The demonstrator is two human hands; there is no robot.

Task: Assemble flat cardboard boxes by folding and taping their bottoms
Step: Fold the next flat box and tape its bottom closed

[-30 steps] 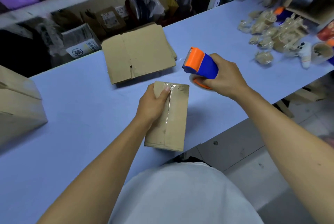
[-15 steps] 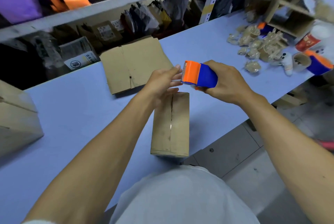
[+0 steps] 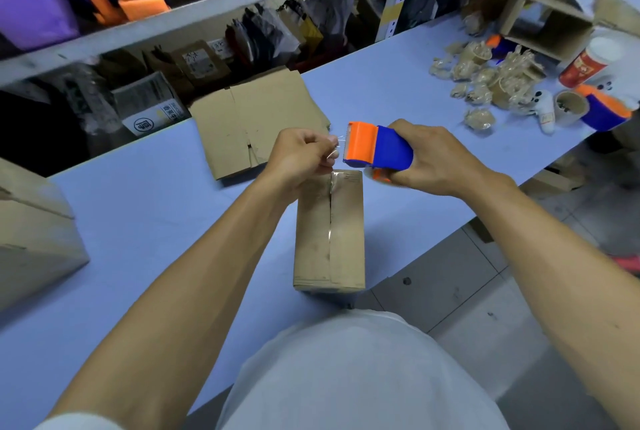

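Note:
A small folded cardboard box (image 3: 329, 232) stands on the light blue table (image 3: 145, 207) in front of me, its flaps closed and clear tape along the centre seam. Above its far end my right hand (image 3: 436, 155) grips an orange and blue tape dispenser (image 3: 377, 147). My left hand (image 3: 301, 155) pinches the clear tape end (image 3: 334, 149) at the dispenser's mouth. A stack of flat cardboard boxes (image 3: 256, 121) lies behind.
A larger assembled box (image 3: 34, 232) sits at the left edge. Crumpled tape scraps (image 3: 485, 79), tape cores, a red can (image 3: 585, 65) and a second dispenser (image 3: 602, 107) crowd the right end. Shelves with packages run behind the table. The table's edge drops to the floor on the right.
My left hand left the box top, rose to the dispenser and took hold of the tape end. The dispenser stayed above the box's far end.

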